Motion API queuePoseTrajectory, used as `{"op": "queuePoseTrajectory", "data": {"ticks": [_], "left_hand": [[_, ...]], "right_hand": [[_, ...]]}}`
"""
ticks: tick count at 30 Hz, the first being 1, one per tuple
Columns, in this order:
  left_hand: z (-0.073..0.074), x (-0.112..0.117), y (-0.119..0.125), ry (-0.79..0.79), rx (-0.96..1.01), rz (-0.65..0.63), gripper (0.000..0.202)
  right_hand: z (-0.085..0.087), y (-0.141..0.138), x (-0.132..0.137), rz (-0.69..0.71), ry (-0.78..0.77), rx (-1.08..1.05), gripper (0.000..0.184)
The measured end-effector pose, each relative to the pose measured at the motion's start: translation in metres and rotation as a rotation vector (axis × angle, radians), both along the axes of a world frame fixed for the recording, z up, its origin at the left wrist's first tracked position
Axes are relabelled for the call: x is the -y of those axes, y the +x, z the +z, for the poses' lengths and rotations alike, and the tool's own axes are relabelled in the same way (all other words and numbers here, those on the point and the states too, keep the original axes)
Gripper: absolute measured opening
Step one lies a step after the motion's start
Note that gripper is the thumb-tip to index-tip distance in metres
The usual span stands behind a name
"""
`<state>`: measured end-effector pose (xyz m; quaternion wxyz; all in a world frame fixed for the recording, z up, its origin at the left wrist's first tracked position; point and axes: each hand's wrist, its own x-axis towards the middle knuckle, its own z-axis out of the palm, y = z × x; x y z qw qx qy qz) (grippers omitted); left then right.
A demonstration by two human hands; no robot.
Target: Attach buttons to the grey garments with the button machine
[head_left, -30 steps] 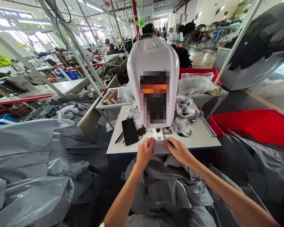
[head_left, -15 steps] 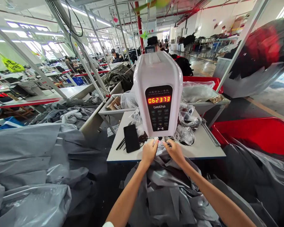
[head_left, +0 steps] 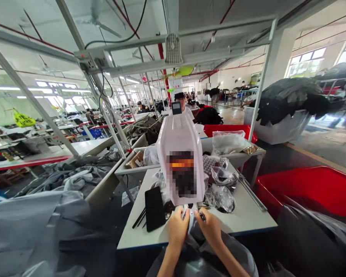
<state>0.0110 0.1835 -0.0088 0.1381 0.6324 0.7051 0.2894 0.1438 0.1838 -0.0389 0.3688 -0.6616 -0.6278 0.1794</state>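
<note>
My left hand (head_left: 177, 227) and my right hand (head_left: 210, 226) are side by side at the front of a white button-attaching machine (head_left: 180, 134). Both are closed on the edge of a shiny grey garment (head_left: 196, 235), which hangs over the table edge toward me. Thumbs and fingertips meet just under the machine's head, and the cloth between them is partly hidden. A small dark piece shows at the fingers of each hand; what these pieces are I cannot make out.
On the white table (head_left: 132, 234) lie a black flat tablet-like object (head_left: 155, 209), thin dark rods (head_left: 138, 218) and clear plastic bags (head_left: 223, 198). A red bin (head_left: 300, 192) stands at right. Grey cloth (head_left: 23, 231) is heaped at left. A metal frame post (head_left: 262, 80) rises behind.
The camera view has tilted up, so the machine, table and hands sit lower in the picture. Both hands stay on the garment at the machine's front.
</note>
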Motion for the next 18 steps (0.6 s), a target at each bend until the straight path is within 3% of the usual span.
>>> {"op": "queuePoseTrajectory", "data": {"ticks": [4,6,11,18], "left_hand": [[-0.015,-0.007,-0.004,0.273,0.156,-0.128,0.020],[-0.019,-0.009,-0.006,0.336,0.205,-0.222,0.021],[-0.012,-0.005,-0.007,0.255,0.194,-0.357,0.023],[-0.012,-0.001,-0.009,0.283,0.192,-0.357,0.025]], "right_hand": [[0.005,0.000,0.000,0.000,-0.013,-0.167,0.034],[0.008,0.003,0.000,-0.017,0.013,-0.263,0.031],[0.011,0.010,-0.004,0.067,-0.034,-0.344,0.028],[-0.004,0.004,0.004,0.016,0.148,-0.209,0.025]]}}
